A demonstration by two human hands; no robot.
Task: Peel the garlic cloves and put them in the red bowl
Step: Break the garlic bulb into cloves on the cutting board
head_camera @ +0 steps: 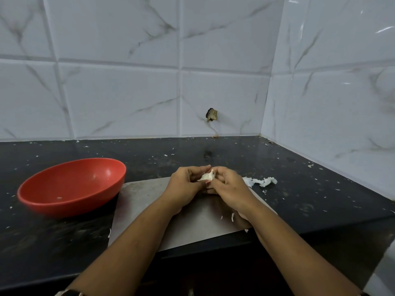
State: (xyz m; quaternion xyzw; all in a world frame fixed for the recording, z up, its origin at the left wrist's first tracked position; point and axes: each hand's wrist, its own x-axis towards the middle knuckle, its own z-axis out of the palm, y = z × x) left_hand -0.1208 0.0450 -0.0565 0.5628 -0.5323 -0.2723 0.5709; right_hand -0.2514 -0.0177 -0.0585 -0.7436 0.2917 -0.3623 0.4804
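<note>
Garlic (pixel 207 176): one pale piece, papery skin partly loose, a thin tail sticking up. It is held in the air between both hands, above the far edge of the metal sheet. I cannot tell whether it is a single clove or a small cluster.

Left hand (pixel 186 186): fingers curled, gripping the garlic from the left, thumb on top.

Right hand (pixel 228 188): fingers curled, pinching the same garlic from the right, fingertips meeting those of the left hand.

Red bowl (pixel 42 207): round, shallow and glossy, standing on the bench to the left of the hands, its rim just beside the left edge of the sheet. It contains one tiny pale fleck (pixel 59 198) near the bottom; no cloves are visible inside.

Metal sheet (pixel 192 227): flat, grey and dull, lying on the bench under the forearms, with a few skin scraps (pixel 232 216) near the right wrist.

Peel heap (pixel 261 181): white crumpled skins at the sheet's far right corner, just right of the right hand.

Bench (pixel 299 199): black stone, speckled with small white bits.

Wall (pixel 128 92): white marbled tiles, with a ragged hole (pixel 211 114) low down behind the hands.
</note>
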